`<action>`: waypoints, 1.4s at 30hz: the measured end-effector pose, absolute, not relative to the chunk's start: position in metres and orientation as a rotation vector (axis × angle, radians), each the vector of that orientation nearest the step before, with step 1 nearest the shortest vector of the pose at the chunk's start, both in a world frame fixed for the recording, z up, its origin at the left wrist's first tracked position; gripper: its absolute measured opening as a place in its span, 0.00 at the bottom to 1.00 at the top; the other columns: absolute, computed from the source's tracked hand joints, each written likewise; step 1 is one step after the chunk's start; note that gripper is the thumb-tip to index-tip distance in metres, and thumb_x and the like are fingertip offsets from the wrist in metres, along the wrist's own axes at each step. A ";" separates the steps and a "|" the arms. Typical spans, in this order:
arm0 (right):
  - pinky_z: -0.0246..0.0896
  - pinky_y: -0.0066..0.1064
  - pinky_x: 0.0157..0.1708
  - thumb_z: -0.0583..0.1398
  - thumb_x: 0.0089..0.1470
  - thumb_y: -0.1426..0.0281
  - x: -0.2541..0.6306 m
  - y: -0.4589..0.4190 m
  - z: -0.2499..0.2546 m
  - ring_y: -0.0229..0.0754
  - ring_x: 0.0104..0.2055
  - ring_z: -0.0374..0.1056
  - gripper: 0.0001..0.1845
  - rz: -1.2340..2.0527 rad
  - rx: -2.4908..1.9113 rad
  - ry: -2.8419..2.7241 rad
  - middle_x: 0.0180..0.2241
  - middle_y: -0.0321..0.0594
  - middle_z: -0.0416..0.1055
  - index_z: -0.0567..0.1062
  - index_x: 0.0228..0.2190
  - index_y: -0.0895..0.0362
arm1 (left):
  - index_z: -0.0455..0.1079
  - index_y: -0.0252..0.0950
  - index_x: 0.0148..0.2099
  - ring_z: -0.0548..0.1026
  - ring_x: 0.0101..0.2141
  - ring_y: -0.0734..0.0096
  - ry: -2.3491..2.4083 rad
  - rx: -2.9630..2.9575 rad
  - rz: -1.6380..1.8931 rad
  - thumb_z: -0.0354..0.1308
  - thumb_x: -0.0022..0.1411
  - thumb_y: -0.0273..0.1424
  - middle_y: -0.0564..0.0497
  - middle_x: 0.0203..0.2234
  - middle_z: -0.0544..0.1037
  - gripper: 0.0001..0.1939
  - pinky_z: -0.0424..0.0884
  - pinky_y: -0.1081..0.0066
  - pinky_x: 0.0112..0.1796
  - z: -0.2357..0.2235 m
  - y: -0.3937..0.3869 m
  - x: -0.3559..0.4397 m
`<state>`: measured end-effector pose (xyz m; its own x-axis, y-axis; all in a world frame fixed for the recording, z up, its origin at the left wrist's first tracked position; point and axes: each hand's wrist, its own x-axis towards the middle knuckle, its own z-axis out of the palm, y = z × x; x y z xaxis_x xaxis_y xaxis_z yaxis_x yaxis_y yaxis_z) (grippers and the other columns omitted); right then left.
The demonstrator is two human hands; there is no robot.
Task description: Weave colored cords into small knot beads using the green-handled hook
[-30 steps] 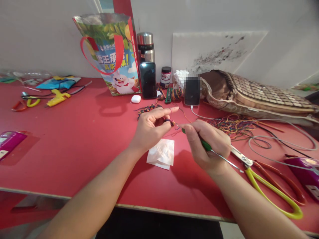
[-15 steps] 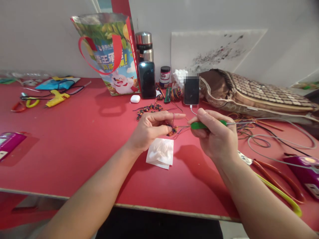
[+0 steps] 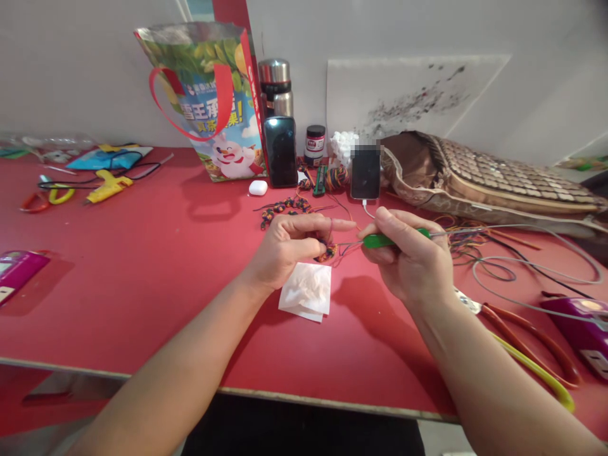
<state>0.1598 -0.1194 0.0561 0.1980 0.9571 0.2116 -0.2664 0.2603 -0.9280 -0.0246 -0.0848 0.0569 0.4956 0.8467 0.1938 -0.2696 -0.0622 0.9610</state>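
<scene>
Head view, well in from the near edge of the tabletop (image 3: 142, 278): left hand (image 3: 284, 246) pinches yarnwork (image 3: 329, 253), right hand (image 3: 412, 254) grips green-handled hook (image 3: 375, 240); I'd hold the yarn (image 3: 331, 223) taut

The tissue (image 3: 305, 291) lies on the counter (image 3: 156, 285). Just behind it is the left hand (image 3: 287, 247); farther behind it stand the jar (image 3: 315, 145) and, slightly left, the thermos (image 3: 276, 75). Behind it to the left are the bag (image 3: 232, 155) and, farther left, the glue gun (image 3: 109, 186). Right of it are the right hand (image 3: 414, 259) and the scissors (image 3: 531, 325).
</scene>
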 end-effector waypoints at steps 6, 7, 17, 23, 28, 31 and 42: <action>0.40 0.27 0.16 0.74 0.50 0.58 0.161 -0.117 0.058 0.29 0.15 0.46 0.22 1.164 -0.813 -0.981 0.12 0.30 0.59 0.77 0.16 0.57 | 0.88 0.44 0.41 0.68 0.30 0.72 0.535 1.232 0.985 0.64 0.48 0.24 0.51 0.26 0.74 0.19 0.69 0.71 0.32 0.057 -0.086 -0.023; 0.40 0.27 0.16 0.74 0.50 0.58 0.161 -0.118 0.058 0.29 0.15 0.46 0.21 1.191 -0.808 -0.964 0.11 0.29 0.57 0.78 0.17 0.58 | 0.88 0.44 0.41 0.69 0.31 0.72 0.532 1.235 0.988 0.65 0.49 0.24 0.51 0.27 0.74 0.18 0.70 0.71 0.33 0.058 -0.086 -0.023; 0.46 0.28 0.18 0.75 0.50 0.54 0.151 -0.125 0.058 0.29 0.15 0.46 0.19 1.258 -0.764 -0.897 0.11 0.29 0.56 0.84 0.21 0.56 | 0.88 0.45 0.44 0.75 0.33 0.72 0.493 1.177 1.029 0.74 0.53 0.27 0.51 0.29 0.79 0.15 0.73 0.69 0.38 0.051 -0.088 -0.016; 0.48 0.29 0.20 0.74 0.51 0.50 0.144 -0.123 0.051 0.30 0.17 0.50 0.20 1.199 -0.744 -0.865 0.14 0.29 0.59 0.85 0.25 0.54 | 0.88 0.42 0.39 0.69 0.24 0.79 0.562 1.147 1.163 0.73 0.55 0.28 0.52 0.27 0.77 0.08 0.64 0.74 0.25 0.053 -0.093 -0.010; 0.50 0.28 0.22 0.75 0.49 0.52 0.139 -0.123 0.045 0.31 0.19 0.52 0.18 1.235 -0.761 -0.881 0.16 0.30 0.62 0.85 0.28 0.53 | 0.87 0.42 0.38 0.68 0.18 0.83 0.596 1.064 1.157 0.71 0.54 0.26 0.51 0.31 0.83 0.08 0.58 0.76 0.20 0.059 -0.091 -0.015; 0.48 0.27 0.22 0.76 0.48 0.53 0.139 -0.122 0.044 0.30 0.20 0.52 0.17 1.250 -0.744 -0.861 0.16 0.30 0.62 0.87 0.29 0.53 | 0.86 0.39 0.37 0.70 0.17 0.81 0.617 1.030 1.157 0.71 0.52 0.25 0.51 0.27 0.82 0.08 0.58 0.76 0.19 0.062 -0.091 -0.015; 0.53 0.29 0.21 0.76 0.48 0.58 0.151 -0.122 0.052 0.34 0.22 0.60 0.14 1.337 -0.697 -0.946 0.22 0.37 0.75 0.89 0.35 0.52 | 0.86 0.40 0.43 0.74 0.21 0.78 0.574 0.992 1.169 0.71 0.51 0.23 0.55 0.25 0.80 0.16 0.71 0.73 0.24 0.062 -0.092 -0.012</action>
